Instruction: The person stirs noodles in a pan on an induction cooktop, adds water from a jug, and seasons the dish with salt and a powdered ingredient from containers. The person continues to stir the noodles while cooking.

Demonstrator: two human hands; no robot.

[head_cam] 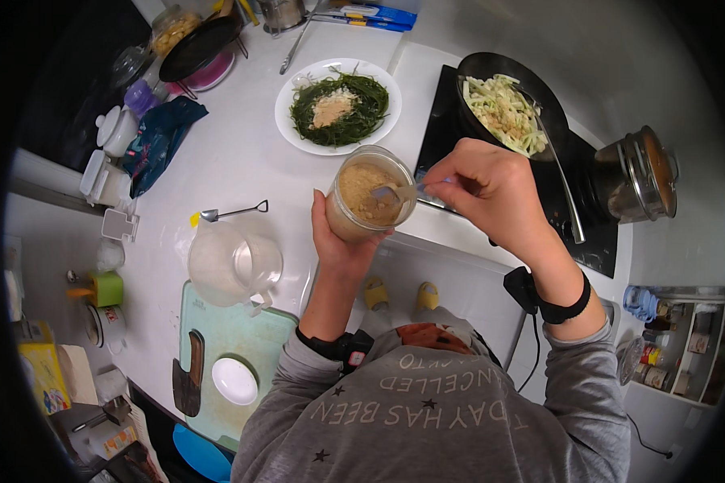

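My left hand holds up a clear jar of light brown powder, its mouth tilted towards me. Between the thumb and fingers of my right hand is the handle of a small spoon, whose bowl dips into the powder. Just beyond the jar lies a white plate of dark green shredded vegetable, topped with pale and tan seasoning. To the right, a black wok on the cooktop contains pale green strips and a long metal utensil.
A steel pot stands at the cooktop's right end. Left of me are a clear plastic pitcher, a small shovel-shaped spoon and a green cutting board bearing a cleaver and a white dish.
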